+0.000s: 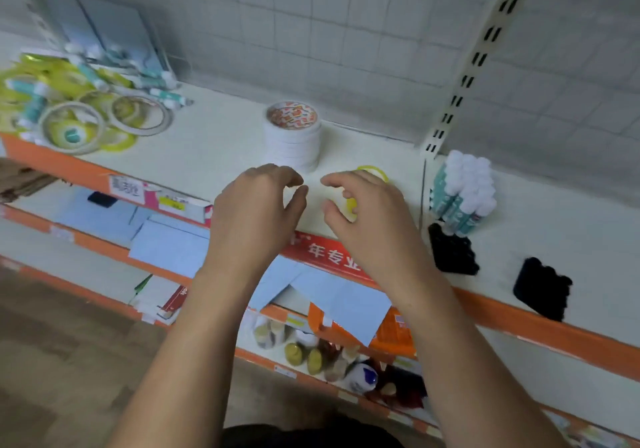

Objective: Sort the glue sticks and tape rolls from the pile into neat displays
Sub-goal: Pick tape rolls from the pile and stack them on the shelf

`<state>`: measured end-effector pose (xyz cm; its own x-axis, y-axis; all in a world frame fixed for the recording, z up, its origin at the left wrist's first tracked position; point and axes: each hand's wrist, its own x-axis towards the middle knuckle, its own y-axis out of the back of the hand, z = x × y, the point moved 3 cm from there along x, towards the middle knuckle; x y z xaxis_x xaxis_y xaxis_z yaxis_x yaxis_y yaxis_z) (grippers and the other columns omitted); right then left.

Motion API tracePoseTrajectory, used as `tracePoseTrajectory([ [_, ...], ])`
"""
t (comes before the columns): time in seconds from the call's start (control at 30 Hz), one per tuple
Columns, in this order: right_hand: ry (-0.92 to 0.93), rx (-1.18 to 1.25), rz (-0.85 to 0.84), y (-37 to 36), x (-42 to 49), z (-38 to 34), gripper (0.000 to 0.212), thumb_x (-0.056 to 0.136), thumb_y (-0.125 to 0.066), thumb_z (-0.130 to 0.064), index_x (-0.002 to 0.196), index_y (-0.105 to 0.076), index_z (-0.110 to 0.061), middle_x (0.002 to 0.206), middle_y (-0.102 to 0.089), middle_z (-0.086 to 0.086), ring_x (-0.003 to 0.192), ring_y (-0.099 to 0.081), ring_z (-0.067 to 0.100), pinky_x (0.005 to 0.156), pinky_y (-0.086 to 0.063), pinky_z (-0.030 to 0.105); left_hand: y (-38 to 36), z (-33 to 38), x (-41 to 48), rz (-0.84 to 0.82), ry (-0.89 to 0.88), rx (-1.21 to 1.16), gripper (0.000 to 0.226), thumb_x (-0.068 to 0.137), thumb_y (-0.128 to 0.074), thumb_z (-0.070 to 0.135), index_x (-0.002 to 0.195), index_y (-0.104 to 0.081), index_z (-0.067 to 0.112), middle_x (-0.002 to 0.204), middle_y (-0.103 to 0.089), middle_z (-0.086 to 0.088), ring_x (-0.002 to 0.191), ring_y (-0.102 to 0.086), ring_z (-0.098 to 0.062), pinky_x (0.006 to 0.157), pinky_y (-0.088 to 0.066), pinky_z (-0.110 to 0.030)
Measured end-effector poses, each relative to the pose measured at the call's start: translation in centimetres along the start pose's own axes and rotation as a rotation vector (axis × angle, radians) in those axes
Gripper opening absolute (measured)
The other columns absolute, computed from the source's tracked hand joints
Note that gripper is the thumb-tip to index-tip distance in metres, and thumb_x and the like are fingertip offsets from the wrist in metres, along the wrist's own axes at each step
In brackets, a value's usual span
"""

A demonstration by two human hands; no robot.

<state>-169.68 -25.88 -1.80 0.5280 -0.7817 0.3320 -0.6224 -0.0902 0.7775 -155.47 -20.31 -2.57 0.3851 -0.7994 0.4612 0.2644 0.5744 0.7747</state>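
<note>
We look down our own forearms at a white, matte shelf edged with a glossy orange strip. At 6 o'clock, on the shelves below, lie pale blue paper sheets and small round bottles.

Over the shelf's front edge our left hand hovers, fingers loosely curled, with a narrow gap between thumb and fingertips and nothing visible in it. Just beside it at 3 o'clock, our right hand curls the same way over a thin yellow tape roll. The fingers hide most of the roll, and we cannot tell whether they grip it or merely cover it. A red sign with white characters runs along the strip beneath both wrists.

At 4 o'clock from the hands two black trays with bumpy edges lie flat, apart from each other. Behind the nearer one a tight cluster of glue sticks stands upright, round white caps over teal-printed tubes. At 12 o'clock rises a stack of white tape rolls, its top core printed orange.

Far off at 10 o'clock sprawls the pile, yellow and translucent rings tangled with teal-and-white glue tubes, all blurred. A slotted metal upright and a grey grid panel close the back.
</note>
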Motion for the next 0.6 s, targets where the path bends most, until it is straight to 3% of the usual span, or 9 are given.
tracePoseTrajectory([
  [0.13, 0.101, -0.016, -0.081, -4.7, 3.7, -6.7, 0.034, 0.093, -0.058, -0.025, 0.127, -0.059, -0.023, 0.125, -0.06, -0.004, 0.116, -0.053, 0.018, 0.097, -0.044, 0.036, 4.5, -7.6, 0.6, -0.018, 0.068, 0.16, 0.029, 0.092, -0.058, 0.037, 0.114, -0.066, 0.021, 0.111, -0.066, 0.0, 0.104, -0.059, -0.026, 0.073, -0.047, -0.035],
  [0.4, 0.146, -0.038, -0.176, -15.0, 8.7, -17.1, 0.041, 0.093, -0.057, -0.031, 0.133, -0.052, -0.023, 0.129, -0.055, 0.001, 0.12, -0.05, 0.024, 0.096, -0.044, 0.037, 11.2, -19.7, 0.5, -0.078, 0.157, 0.28, 0.031, 0.093, -0.057, 0.037, 0.117, -0.064, 0.019, 0.113, -0.062, -0.002, 0.103, -0.059, -0.026, 0.069, -0.048, -0.035],
  [0.6, 0.125, -0.007, -0.189, -19.3, 9.9, -19.6, 0.033, 0.093, -0.058, -0.031, 0.125, -0.058, -0.023, 0.123, -0.058, 0.001, 0.115, -0.051, 0.022, 0.093, -0.047, 0.039, 12.5, -24.5, 0.9, -0.106, 0.153, 0.276, 0.031, 0.093, -0.057, 0.039, 0.115, -0.065, 0.019, 0.114, -0.063, -0.002, 0.102, -0.059, -0.025, 0.069, -0.044, -0.031],
])
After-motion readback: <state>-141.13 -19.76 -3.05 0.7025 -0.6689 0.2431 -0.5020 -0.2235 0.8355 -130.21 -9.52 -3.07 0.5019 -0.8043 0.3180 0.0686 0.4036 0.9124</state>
